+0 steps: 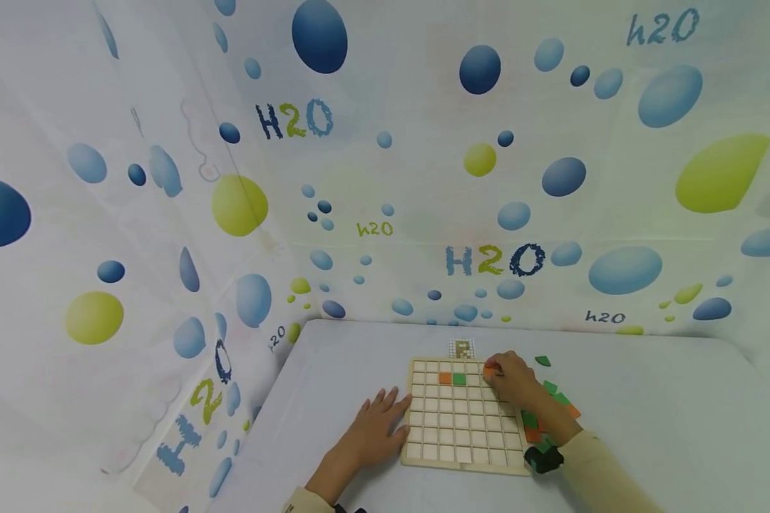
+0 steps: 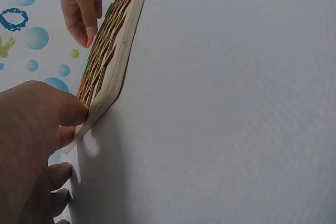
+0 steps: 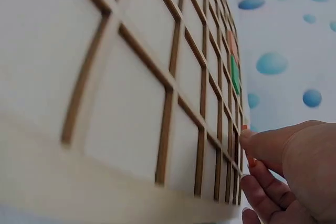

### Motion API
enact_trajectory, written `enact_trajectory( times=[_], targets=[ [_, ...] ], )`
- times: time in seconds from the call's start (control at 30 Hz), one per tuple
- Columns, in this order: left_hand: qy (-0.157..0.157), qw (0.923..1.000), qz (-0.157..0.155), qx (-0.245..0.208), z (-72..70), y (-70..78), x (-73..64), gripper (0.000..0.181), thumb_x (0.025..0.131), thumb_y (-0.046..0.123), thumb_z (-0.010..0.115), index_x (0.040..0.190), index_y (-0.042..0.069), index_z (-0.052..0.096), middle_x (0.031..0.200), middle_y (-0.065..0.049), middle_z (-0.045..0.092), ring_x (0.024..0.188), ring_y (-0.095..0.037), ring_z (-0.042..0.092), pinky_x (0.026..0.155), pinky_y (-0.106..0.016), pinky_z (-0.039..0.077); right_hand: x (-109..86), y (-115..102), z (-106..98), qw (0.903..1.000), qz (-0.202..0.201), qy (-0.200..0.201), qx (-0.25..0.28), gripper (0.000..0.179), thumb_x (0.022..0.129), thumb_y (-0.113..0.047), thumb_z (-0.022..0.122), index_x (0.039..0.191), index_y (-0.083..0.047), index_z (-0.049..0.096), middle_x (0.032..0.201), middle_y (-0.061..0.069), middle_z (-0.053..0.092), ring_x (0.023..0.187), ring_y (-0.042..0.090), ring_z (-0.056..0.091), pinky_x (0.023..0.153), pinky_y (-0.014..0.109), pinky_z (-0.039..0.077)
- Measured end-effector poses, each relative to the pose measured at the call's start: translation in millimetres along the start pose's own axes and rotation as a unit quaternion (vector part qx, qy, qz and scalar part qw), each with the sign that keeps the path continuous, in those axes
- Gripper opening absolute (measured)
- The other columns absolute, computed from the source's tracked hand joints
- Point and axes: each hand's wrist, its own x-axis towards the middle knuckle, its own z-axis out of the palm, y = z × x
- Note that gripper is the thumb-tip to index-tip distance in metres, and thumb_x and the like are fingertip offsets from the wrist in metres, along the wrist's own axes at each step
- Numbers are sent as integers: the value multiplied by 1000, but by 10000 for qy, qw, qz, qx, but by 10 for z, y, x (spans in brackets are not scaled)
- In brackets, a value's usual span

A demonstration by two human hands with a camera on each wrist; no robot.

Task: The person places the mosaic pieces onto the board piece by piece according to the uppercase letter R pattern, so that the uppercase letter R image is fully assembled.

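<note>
Orange tile point(image 1: 490, 370): thin, flat, pinched between the thumb and fingers of the right hand point(image 1: 515, 379), at the far right part of the grid board; contact with a cell could not be told. Board point(image 1: 461, 420): pale, wood-like, low rim, raised brown-sided strips dividing it into square cells, lying below and left of that hand. Left hand point(image 1: 375, 429): fingers straight and spread, tips touching the near-side left rim.

Left of the right hand, two flat square tiles sat side by side in cells, one orange point(image 1: 445, 378), one green point(image 1: 459, 379). Beyond the board lay a small patterned card point(image 1: 462, 348). Right of the hand, a dark green piece point(image 1: 542, 360) with a curved edge lay apart; loose green and orange tiles point(image 1: 561, 399) lay nearer, partly hidden by the right forearm. Smooth pale tabletop point(image 1: 340, 385); behind, a white sheet point(image 1: 423, 178) printed with blue and lime drops.
</note>
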Motion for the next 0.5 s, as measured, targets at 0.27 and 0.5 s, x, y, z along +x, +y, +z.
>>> enact_trajectory(
  times=[0.27, 0.5],
  targets=[
    [17, 10000, -25, -3, -8, 9, 2, 59, 107, 40, 54, 162, 21, 45, 171, -14, 35, 159, -41, 28, 126, -66, 23, 46, -193, 179, 9987, -74, 110, -491, 20, 99, -15, 74, 117, -8, 74, 112, 11, 66, 104, 33, 63, 81, 56, 49],
    [12, 10000, 9, 87, 18, -18, 16, 60, 107, 41, 53, 162, 21, 44, 170, -14, 35, 159, -41, 29, 125, -66, 25, 61, -279, 221, 9985, 33, 54, -539, 18, 97, -14, 75, 114, -11, 72, 108, 6, 66, 103, 31, 63, 78, 54, 48]
  ],
)
